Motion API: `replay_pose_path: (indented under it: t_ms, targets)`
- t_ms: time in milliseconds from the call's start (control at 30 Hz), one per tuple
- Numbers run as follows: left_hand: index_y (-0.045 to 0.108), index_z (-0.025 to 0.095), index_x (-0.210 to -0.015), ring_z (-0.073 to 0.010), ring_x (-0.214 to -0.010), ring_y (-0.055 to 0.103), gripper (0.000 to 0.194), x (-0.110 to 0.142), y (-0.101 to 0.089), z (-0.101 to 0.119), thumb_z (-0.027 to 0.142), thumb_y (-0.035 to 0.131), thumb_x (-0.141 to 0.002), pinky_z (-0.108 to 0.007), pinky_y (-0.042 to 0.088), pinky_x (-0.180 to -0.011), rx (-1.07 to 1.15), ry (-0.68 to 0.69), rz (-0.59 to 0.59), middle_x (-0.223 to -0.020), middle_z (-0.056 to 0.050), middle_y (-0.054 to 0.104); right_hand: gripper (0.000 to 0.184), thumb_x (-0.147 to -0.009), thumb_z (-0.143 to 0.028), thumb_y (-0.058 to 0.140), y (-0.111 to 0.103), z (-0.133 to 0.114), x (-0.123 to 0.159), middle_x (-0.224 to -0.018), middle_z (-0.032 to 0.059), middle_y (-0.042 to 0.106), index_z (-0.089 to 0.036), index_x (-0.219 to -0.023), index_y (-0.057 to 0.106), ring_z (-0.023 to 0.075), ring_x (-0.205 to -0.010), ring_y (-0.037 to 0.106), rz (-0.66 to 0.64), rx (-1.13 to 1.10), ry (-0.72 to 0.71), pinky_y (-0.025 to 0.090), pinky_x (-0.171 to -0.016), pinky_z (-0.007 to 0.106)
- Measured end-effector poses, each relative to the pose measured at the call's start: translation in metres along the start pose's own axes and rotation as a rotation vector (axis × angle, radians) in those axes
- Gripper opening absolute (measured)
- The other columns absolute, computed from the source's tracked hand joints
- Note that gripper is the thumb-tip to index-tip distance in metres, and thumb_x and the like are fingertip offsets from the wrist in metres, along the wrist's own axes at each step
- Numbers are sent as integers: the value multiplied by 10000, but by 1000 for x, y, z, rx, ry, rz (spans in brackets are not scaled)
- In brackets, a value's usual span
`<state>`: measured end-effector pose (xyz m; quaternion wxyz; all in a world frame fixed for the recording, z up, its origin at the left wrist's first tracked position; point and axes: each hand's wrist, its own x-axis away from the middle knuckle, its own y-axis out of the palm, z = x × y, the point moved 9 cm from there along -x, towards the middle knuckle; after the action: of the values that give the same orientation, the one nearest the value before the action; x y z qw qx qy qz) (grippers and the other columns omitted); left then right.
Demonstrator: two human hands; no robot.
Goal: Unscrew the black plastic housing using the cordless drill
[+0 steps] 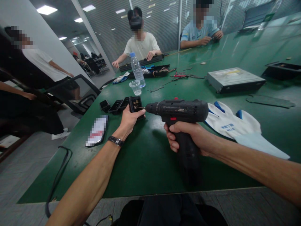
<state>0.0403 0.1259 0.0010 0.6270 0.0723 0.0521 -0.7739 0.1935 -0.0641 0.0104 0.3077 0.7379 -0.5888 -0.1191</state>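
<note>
My right hand [185,135] is wrapped round the grip of a black cordless drill [181,110], its forefinger by the trigger. The drill points left, and its thin bit reaches toward a small black box [135,103] with brass-coloured parts inside. Whether the bit touches a screw there is too small to tell. My left hand [129,119] grips that box from the near side, thumb along its lower edge. Just left of it stand several similar black boxes [115,106] on the green table [141,169].
A phone [97,130] lies left of my left forearm. Beyond the boxes stand a plastic cup [135,88] and a water bottle [138,70]. White-and-blue gloves [235,122] and a metal disc drive [235,80] are at the right. Two people sit across the table.
</note>
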Motion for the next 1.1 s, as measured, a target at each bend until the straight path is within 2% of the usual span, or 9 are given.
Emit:
replay_pose_path:
  t_ms: [567, 867, 1100]
  targets:
    - [628, 143, -978, -134, -651, 674, 506, -1, -1, -1, 191, 934, -579, -313, 622, -655, 13, 10, 15, -845, -6, 721, 58, -811, -206, 696, -1, 1, -1, -683, -8, 557, -157, -828, 669, 122, -543, 533, -15, -8, 0, 505, -541, 270]
    - [617, 148, -998, -140, -673, 676, 515, 0, 0, -1, 221, 932, -597, -326, 629, -670, 14, 0, 2, -870, -16, 720, 77, -774, -205, 703, 0, 0, -1, -678, -6, 564, -155, -821, 668, 121, -537, 531, 4, -3, 5, 509, -533, 269]
    - [616, 149, -992, -140, -667, 676, 531, 1, 0, 0, 224, 941, -579, -330, 627, -676, 11, 1, 6, -861, -10, 714, 66, -798, -204, 690, -1, 0, -1, -688, -9, 565, -157, -840, 672, 122, -543, 538, -5, 6, -1, 514, -542, 274]
